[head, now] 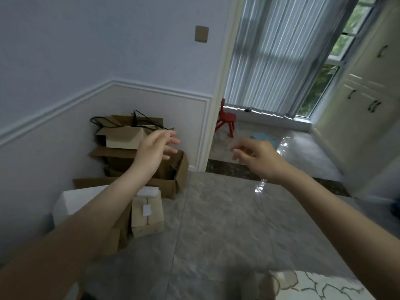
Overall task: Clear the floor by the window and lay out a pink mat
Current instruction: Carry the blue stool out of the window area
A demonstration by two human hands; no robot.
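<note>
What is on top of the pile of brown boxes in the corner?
A black cord lies across the topmost of the cardboard boxes. The left hand covers part of the pile, so anything there stays hidden.

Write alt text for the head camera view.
Two bare arms reach forward, left hand and right hand open and empty, toward a window alcove holding a small red chair. Cardboard boxes are piled against the left wall.

Glossy grey floor [287,135] by the window [324,83], beyond the fingers [173,140]; small red chair [226,118] standing there.
</note>
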